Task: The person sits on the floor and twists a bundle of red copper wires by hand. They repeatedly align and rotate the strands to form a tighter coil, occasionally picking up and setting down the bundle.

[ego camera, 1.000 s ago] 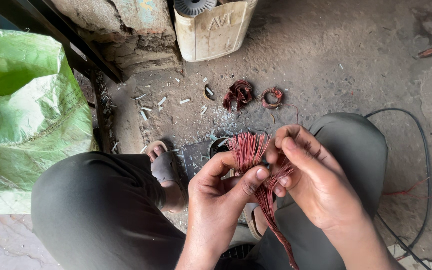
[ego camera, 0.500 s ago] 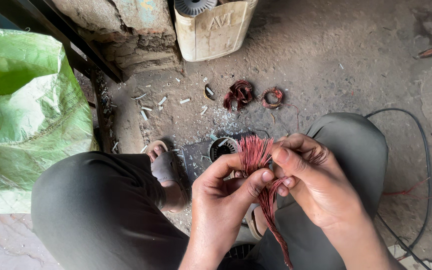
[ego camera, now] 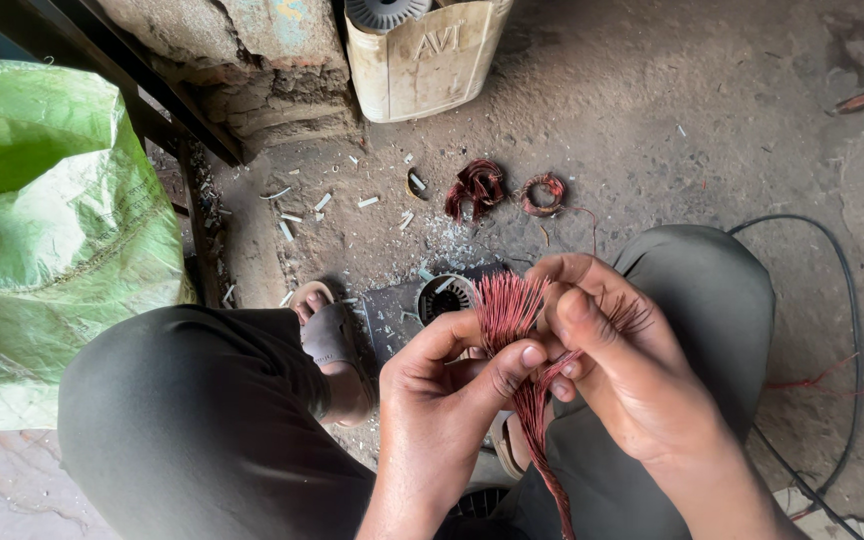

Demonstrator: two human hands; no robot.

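A bundle of thin reddish copper wires (ego camera: pixel 508 312) fans out upward between both hands, and its tail hangs down past my wrists. My left hand (ego camera: pixel 442 400) pinches the bundle with thumb and forefinger just below the fan. My right hand (ego camera: pixel 617 360) grips the same bundle from the right, fingers curled over the strands. Beneath the hands, between my knees, a round metal motor part (ego camera: pixel 442 297) rests on a dark plate on the ground.
Two small coils of copper wire (ego camera: pixel 475 188) (ego camera: pixel 543 193) lie on the dirt floor ahead, among white scraps. A cream plastic canister (ego camera: pixel 422 65) stands beyond them. A green sack (ego camera: pixel 42 230) sits at left; a black cable (ego camera: pixel 847 300) loops at right.
The hands and the wire bundle have shifted slightly, and the fan of strands now stands closer to my right fingers. Nothing was let go.
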